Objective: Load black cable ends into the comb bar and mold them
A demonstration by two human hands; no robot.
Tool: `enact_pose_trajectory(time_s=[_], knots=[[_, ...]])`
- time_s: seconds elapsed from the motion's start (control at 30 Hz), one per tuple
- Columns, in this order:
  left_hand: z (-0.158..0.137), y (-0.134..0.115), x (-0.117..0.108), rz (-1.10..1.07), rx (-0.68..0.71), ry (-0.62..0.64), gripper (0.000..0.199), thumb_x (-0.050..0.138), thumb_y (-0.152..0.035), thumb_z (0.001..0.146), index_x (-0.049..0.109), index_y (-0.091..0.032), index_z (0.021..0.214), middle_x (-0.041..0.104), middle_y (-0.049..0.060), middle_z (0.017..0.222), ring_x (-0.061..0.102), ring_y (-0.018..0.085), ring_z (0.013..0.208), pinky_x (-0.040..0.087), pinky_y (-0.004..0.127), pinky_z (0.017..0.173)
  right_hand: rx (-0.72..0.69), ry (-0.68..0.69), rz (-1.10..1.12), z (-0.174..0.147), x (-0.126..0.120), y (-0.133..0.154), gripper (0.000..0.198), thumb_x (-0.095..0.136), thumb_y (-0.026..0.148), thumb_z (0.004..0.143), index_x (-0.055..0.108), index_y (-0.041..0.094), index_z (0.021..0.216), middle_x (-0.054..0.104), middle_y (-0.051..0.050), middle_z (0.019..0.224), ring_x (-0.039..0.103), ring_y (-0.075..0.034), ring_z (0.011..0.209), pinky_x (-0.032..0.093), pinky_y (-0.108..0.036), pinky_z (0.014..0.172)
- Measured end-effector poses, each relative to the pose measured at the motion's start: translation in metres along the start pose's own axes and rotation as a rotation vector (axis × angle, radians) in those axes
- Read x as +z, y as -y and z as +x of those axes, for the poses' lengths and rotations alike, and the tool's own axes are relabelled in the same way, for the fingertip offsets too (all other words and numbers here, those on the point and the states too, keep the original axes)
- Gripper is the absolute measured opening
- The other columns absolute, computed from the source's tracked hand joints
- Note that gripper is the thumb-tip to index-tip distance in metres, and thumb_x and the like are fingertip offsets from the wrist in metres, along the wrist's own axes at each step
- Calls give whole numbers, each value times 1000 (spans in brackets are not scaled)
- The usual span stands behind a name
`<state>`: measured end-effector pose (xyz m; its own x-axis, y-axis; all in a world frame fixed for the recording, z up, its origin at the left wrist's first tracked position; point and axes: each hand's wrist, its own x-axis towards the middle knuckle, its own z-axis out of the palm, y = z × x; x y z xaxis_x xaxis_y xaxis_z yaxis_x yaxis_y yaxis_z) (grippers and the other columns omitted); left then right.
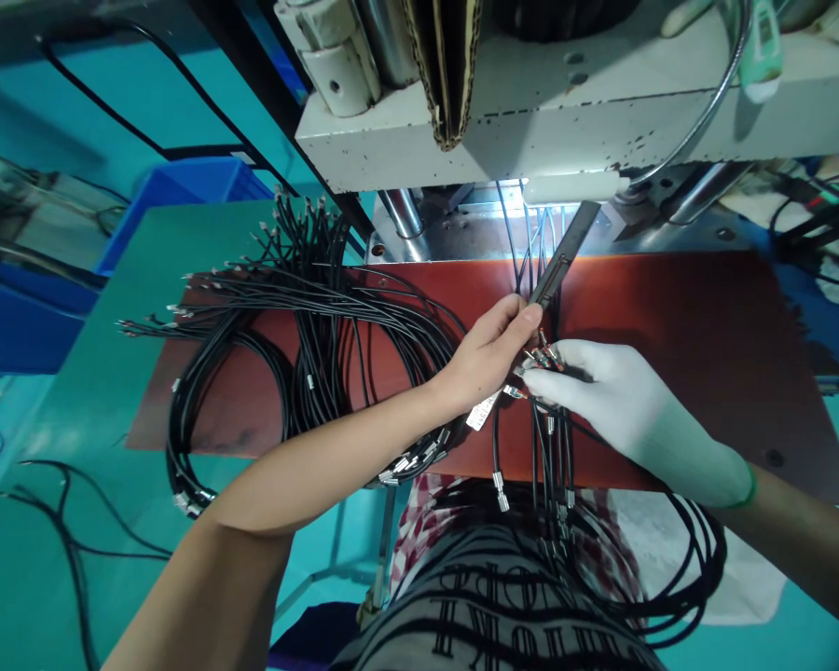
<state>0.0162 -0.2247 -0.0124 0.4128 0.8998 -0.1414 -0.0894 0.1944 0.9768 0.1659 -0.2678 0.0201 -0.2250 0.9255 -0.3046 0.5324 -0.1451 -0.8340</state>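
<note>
My bare left hand (pixel 486 359) is closed around a flat dark metal bar (pixel 571 250) with slots along its upper part. The bar points up and to the right, towards the machine. Just right of it, my right hand (pixel 622 401), in a white glove, pinches the ends of several thin black cables (pixel 552 457). Small metallic and orange tips (pixel 543 357) show at its fingertips, close to the left hand. A white label (pixel 482 411) with print sticks out below the left hand. The cables hang down over the lap, some with silver ferrules (pixel 500 491).
A reddish-brown board (pixel 685 373) lies under the hands. Coiled black cables (pixel 294 345) are heaped on its left. Behind rises a white press-like machine (pixel 580 130) with metal posts (pixel 400 212). A blue bin (pixel 182 182) stands beyond the green table (pixel 112 373).
</note>
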Motion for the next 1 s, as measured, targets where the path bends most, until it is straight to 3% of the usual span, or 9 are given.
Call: enact_pose_trajectory(time_s=[0.1,0.3,0.4,0.5,0.63,0.7,0.83,1.0], knots=[[1,0,-1,-68,-48,44,32,50,-42,94,47,-17,74,48,-3,69,44,8,61,37,21,60,-30,34,9,-3,-5,-3,31,53,45,89,62,18,77,60,-1,70,52,-13,65,38,-25,57],[1,1,-1,-162,-57,82,34,56,-44,91,46,-17,72,45,-4,64,41,7,58,34,19,55,-101,-130,57,-3,-7,-8,27,68,44,79,68,19,91,70,-2,87,62,-17,77,47,-27,68],[1,1,-1,-191,-54,92,37,59,-49,88,47,-17,74,45,-4,63,42,7,57,34,19,54,-143,-152,29,-2,-10,-7,27,67,45,80,67,19,81,68,0,76,59,-15,69,44,-27,62],[1,2,-2,-206,-38,119,39,60,-53,86,49,-17,75,48,-3,65,44,8,57,37,20,54,-109,-90,-42,-2,-17,-3,31,62,44,84,61,18,67,58,2,62,51,-12,58,36,-27,53],[1,2,-2,-187,-33,118,40,59,-53,86,51,-16,75,49,-2,68,43,8,58,37,20,55,-142,34,-37,1,-21,-2,28,58,37,87,58,18,66,57,3,63,50,-11,61,35,-26,56],[0,2,-2,-182,-39,119,39,58,-53,87,51,-16,76,49,-2,68,43,8,58,36,20,55,-176,30,-38,4,-19,-4,28,58,34,88,56,18,65,55,4,61,48,-10,60,35,-26,56],[1,1,-1,-124,-30,125,39,55,-53,89,47,-17,75,45,-3,67,40,8,58,35,21,55,-145,0,-28,7,-12,-6,26,57,34,87,57,18,66,54,3,62,47,-11,60,33,-26,55],[-1,1,-2,152,137,76,37,53,-48,92,41,-18,73,38,-4,68,36,9,63,33,23,59,-101,-18,-16,7,-5,-7,22,57,34,86,63,16,75,63,0,71,52,-13,64,37,-26,58]])
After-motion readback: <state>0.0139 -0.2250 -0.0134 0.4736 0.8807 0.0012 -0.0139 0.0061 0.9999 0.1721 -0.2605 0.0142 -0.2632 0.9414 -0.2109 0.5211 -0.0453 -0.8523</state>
